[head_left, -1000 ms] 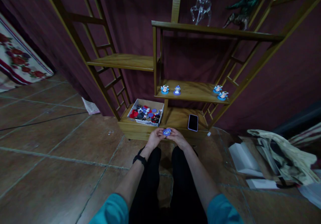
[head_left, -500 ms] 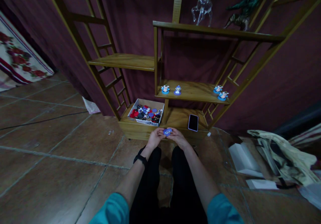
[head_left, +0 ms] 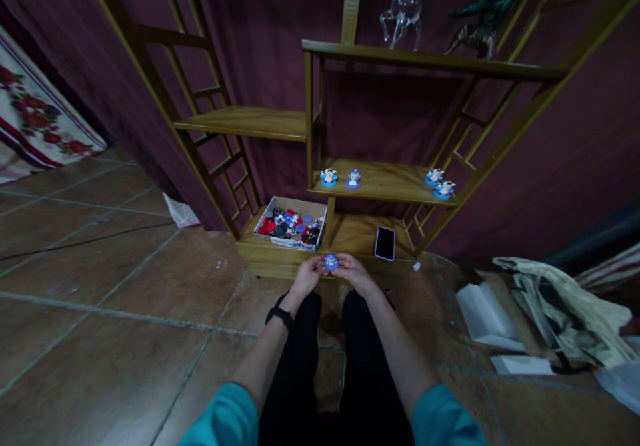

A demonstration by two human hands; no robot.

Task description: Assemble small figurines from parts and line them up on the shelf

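Grip: You hold a small blue figure [head_left: 331, 262] between both hands; your left hand [head_left: 309, 274] and your right hand [head_left: 353, 272] are closed on it from the two sides, the fingertips pinching it.
Figure detail: It is small and dim in the view, so I can only say it seems a blue round base with a little white piece on top.
Place of the figure: It is just at the near edge of the wooden shelf unit [head_left: 280, 258], above your knees, between the cardboard box [head_left: 292, 204] on the left and the phone [head_left: 385, 243] on the right.
Left wrist: You wear a black band [head_left: 279, 315] there, and the sleeves [head_left: 223, 419] are teal.
Box: It stands on the lowest board, on the left, and is full of red, blue and dark small pieces.
Phone: It lies flat on the same lowest board, right of the upright post, apart from your hands.
Middle shelf: Two figures [head_left: 341, 179] stand at its left end and two more figures [head_left: 439, 183] near its right end, all on blue bases.
Top shelf: A clear glass horse [head_left: 401, 7] and a dark green figure [head_left: 484, 17] stand far up.
Floor: Brown tiles [head_left: 110, 299]; at the right lie paper and crumpled cloth [head_left: 555, 309].
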